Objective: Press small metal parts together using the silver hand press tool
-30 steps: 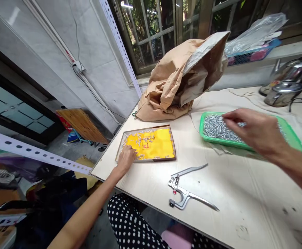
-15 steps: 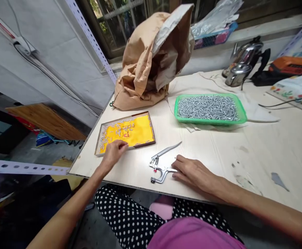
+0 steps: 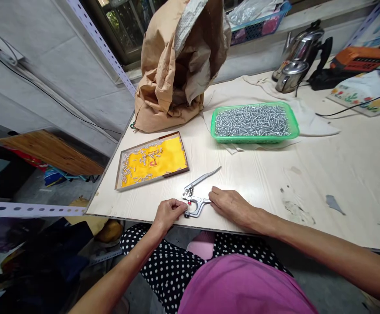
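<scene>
Metal pliers lie at the lower centre of the frame, on the table near its front edge, with one handle pointing up and to the right. The left hand comes from the lower left with its fingers bent together, and the fingertips touch the head of the pliers. I cannot tell if they pinch something. The right hand comes from the lower right, palm down, and covers the other handle. Whether it grips the handle is not clear. A yellow tray is left of centre, a green basket is upper right of it, and a paper bag stands at the top.
</scene>
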`<state>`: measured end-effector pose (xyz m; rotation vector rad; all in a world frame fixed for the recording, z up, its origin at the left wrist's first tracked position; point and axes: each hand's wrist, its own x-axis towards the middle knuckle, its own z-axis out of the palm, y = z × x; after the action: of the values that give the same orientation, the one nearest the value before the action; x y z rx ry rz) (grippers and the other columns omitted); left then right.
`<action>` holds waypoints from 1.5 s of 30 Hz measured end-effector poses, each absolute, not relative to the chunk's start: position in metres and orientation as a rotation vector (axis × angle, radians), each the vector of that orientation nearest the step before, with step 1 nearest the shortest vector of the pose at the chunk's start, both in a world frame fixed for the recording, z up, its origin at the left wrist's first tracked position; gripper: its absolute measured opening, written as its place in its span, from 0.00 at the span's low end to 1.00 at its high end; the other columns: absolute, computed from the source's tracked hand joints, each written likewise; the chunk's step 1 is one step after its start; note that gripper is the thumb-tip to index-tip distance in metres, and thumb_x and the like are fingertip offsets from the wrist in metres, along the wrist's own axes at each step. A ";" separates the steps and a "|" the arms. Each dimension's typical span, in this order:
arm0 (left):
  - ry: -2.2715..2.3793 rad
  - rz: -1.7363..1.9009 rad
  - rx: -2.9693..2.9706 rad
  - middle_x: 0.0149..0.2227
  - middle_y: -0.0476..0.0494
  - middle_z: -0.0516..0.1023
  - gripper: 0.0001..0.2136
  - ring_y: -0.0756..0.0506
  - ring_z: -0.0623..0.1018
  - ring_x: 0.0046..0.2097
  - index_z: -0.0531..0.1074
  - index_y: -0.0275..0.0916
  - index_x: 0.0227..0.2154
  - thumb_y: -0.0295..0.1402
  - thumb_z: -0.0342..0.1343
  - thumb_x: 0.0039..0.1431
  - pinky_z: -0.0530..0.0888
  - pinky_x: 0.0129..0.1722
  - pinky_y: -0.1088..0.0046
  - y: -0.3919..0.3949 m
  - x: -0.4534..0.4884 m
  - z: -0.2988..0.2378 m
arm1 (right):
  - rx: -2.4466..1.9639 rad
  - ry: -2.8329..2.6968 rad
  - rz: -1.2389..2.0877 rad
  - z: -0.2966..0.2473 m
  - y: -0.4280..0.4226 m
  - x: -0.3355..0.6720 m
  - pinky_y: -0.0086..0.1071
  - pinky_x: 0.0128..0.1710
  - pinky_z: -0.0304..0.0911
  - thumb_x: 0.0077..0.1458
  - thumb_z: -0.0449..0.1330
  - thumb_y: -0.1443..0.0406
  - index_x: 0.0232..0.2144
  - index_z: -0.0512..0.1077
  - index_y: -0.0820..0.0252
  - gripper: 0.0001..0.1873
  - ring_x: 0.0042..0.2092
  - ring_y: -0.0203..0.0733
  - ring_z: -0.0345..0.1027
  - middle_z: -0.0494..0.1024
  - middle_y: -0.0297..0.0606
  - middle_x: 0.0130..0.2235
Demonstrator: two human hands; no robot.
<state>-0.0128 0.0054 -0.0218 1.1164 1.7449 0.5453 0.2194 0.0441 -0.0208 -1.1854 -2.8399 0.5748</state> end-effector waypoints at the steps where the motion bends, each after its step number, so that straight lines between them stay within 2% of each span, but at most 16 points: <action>1: 1.750 0.521 1.130 0.19 0.50 0.72 0.17 0.52 0.65 0.22 0.77 0.33 0.26 0.45 0.61 0.42 0.63 0.22 0.76 0.006 -0.012 -0.021 | -1.191 -2.836 0.572 -0.021 0.044 0.219 0.32 0.30 0.54 0.61 0.49 0.72 0.37 0.70 0.64 0.09 0.35 0.39 0.66 0.73 0.43 0.40; 9: 1.762 0.261 1.191 0.17 0.53 0.66 0.12 0.52 0.64 0.21 0.75 0.34 0.22 0.41 0.60 0.44 0.62 0.21 0.76 0.018 -0.009 -0.012 | -1.219 -2.852 0.567 -0.022 0.044 0.219 0.32 0.28 0.52 0.60 0.50 0.73 0.39 0.70 0.64 0.10 0.34 0.39 0.66 0.74 0.43 0.42; 19: 1.682 0.037 1.198 0.17 0.54 0.64 0.17 0.52 0.62 0.20 0.73 0.35 0.22 0.47 0.62 0.39 0.61 0.19 0.76 0.032 -0.016 -0.017 | -1.181 -2.810 0.525 -0.034 0.042 0.221 0.33 0.26 0.48 0.62 0.49 0.72 0.40 0.68 0.61 0.09 0.32 0.38 0.63 0.73 0.42 0.41; 24: 1.684 0.091 1.167 0.16 0.55 0.63 0.17 0.53 0.62 0.20 0.72 0.36 0.21 0.47 0.62 0.39 0.60 0.19 0.77 0.029 -0.012 -0.016 | -1.154 -2.795 0.510 -0.036 0.041 0.221 0.33 0.26 0.48 0.61 0.49 0.73 0.40 0.69 0.61 0.10 0.31 0.38 0.63 0.73 0.41 0.40; 27: 1.702 0.113 1.134 0.15 0.55 0.62 0.16 0.53 0.61 0.20 0.72 0.36 0.20 0.46 0.62 0.39 0.59 0.19 0.77 0.026 -0.011 -0.014 | -1.128 -2.808 0.549 -0.030 0.042 0.224 0.33 0.27 0.51 0.62 0.49 0.72 0.40 0.70 0.61 0.10 0.32 0.39 0.64 0.73 0.41 0.40; 30: 1.703 0.099 1.121 0.15 0.55 0.63 0.17 0.53 0.61 0.20 0.72 0.35 0.19 0.46 0.63 0.39 0.59 0.19 0.77 0.024 -0.011 -0.012 | -1.041 -2.798 0.575 -0.023 0.048 0.231 0.35 0.36 0.59 0.63 0.54 0.63 0.40 0.71 0.60 0.08 0.41 0.44 0.66 0.73 0.44 0.44; 32: 1.693 0.102 1.126 0.15 0.55 0.63 0.17 0.53 0.62 0.20 0.72 0.35 0.19 0.47 0.63 0.38 0.60 0.20 0.77 0.023 -0.011 -0.012 | -1.024 -2.764 0.513 -0.021 0.055 0.235 0.43 0.47 0.60 0.57 0.61 0.53 0.47 0.70 0.61 0.21 0.52 0.53 0.63 0.69 0.50 0.54; 34: 1.686 0.109 1.126 0.15 0.55 0.63 0.18 0.53 0.62 0.19 0.71 0.36 0.19 0.47 0.63 0.37 0.60 0.20 0.77 0.022 -0.011 -0.012 | -1.068 -2.749 0.445 -0.023 0.063 0.239 0.54 0.55 0.53 0.47 0.67 0.46 0.56 0.64 0.63 0.41 0.61 0.64 0.52 0.59 0.58 0.62; 36: 1.684 0.119 1.123 0.15 0.55 0.63 0.18 0.53 0.61 0.19 0.71 0.36 0.19 0.48 0.63 0.37 0.60 0.20 0.76 0.020 -0.010 -0.012 | -1.093 -2.779 0.429 -0.027 0.071 0.240 0.61 0.59 0.45 0.40 0.68 0.43 0.61 0.58 0.65 0.53 0.65 0.69 0.43 0.53 0.61 0.65; 39: 1.677 0.144 1.116 0.15 0.55 0.63 0.18 0.53 0.61 0.19 0.71 0.36 0.20 0.48 0.63 0.37 0.61 0.20 0.76 0.019 -0.009 -0.012 | -1.070 -2.819 0.436 -0.030 0.078 0.239 0.65 0.60 0.40 0.38 0.68 0.42 0.62 0.57 0.65 0.56 0.65 0.68 0.43 0.57 0.60 0.64; 43: 1.665 0.144 1.096 0.15 0.55 0.63 0.18 0.54 0.61 0.19 0.69 0.36 0.18 0.48 0.63 0.37 0.61 0.20 0.76 0.017 -0.010 -0.012 | -1.056 -2.779 0.413 -0.028 0.078 0.235 0.65 0.59 0.42 0.42 0.68 0.45 0.62 0.58 0.64 0.51 0.59 0.63 0.55 0.66 0.56 0.57; 45: 1.662 0.135 1.085 0.15 0.55 0.63 0.18 0.54 0.62 0.20 0.68 0.37 0.17 0.48 0.63 0.37 0.62 0.20 0.77 0.015 -0.010 -0.011 | -1.055 -2.779 0.409 -0.025 0.076 0.233 0.66 0.58 0.42 0.43 0.68 0.47 0.61 0.58 0.64 0.49 0.56 0.61 0.58 0.68 0.54 0.55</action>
<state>-0.0103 0.0147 -0.0113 1.0849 1.6621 0.1350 0.2330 0.0760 -0.0250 -1.0551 -2.7791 0.4093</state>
